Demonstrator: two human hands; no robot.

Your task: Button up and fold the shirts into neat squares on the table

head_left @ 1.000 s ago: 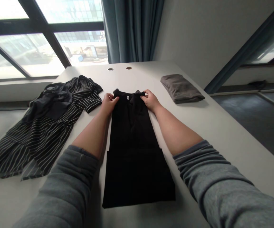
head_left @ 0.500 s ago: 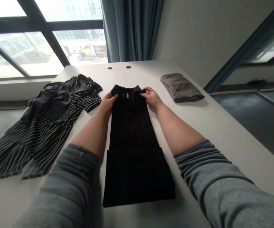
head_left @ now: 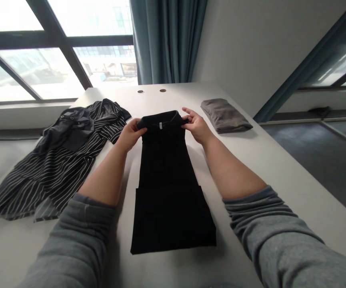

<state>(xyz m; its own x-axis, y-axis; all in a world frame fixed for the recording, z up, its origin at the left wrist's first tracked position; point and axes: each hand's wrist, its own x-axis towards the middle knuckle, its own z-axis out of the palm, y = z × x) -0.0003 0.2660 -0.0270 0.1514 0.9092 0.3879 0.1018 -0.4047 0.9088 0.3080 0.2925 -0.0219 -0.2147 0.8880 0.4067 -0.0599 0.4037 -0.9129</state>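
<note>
Three garments on the worktop (head_left: 281,160); at left a striped shirt (head_left: 55,160) lies spread loose, untouched. Left hand (head_left: 129,134) is curled closed, pinching the far-left corner of the black garment (head_left: 167,180), which lies lengthwise at centre with its far edge raised; right hand (head_left: 197,126) pinches the far-right corner between thumb and fingers, probably so the edge stays level and taut. Grey folded cloth (head_left: 225,116) sits well apart at right, out of the hands' way.
</note>
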